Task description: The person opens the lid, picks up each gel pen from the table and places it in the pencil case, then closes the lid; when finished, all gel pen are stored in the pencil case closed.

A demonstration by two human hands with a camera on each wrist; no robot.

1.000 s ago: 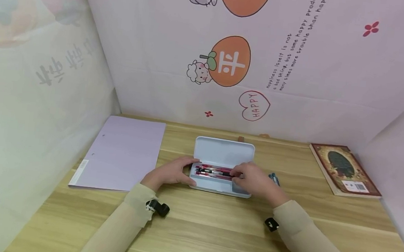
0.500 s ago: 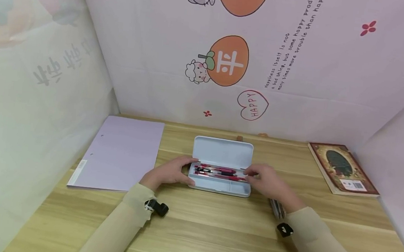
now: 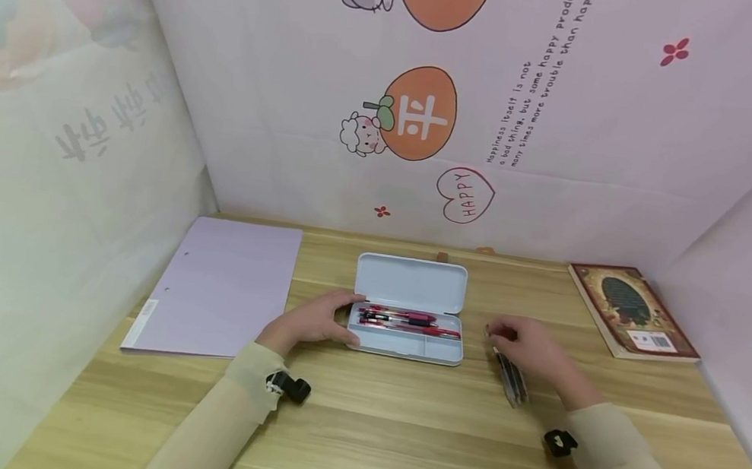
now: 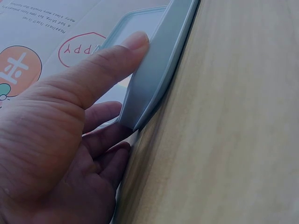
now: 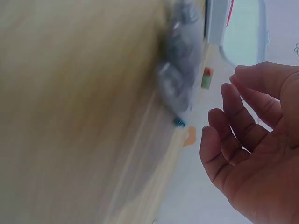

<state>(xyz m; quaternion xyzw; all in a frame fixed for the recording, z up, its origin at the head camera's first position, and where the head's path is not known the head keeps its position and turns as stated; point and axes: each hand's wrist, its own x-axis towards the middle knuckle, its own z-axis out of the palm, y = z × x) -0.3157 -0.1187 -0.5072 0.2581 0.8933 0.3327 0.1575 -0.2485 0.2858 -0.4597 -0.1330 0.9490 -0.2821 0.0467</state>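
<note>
An open pale-blue pencil case (image 3: 399,346) lies on the table with its lid raised at the back. Several red and dark pens (image 3: 408,320) fill its rear compartment. My left hand (image 3: 311,323) grips the case's left end, thumb at the front and fingers behind; the left wrist view shows the thumb (image 4: 105,67) on the rim. My right hand (image 3: 532,350) hovers over several greyish pens (image 3: 510,380) lying right of the case. In the right wrist view its fingers are loosely bent with nothing between them, and those pens (image 5: 180,60) look blurred.
A lilac folder (image 3: 233,281) lies at the left. A book (image 3: 632,311) with an ornate cover sits at the back right. Behind the case a small brown block (image 3: 442,257) rests near the printed wall sheet.
My right hand has left the pen compartment and moved right, over the greyish pens. The red pens are now uncovered. My left hand keeps its grip on the case.
</note>
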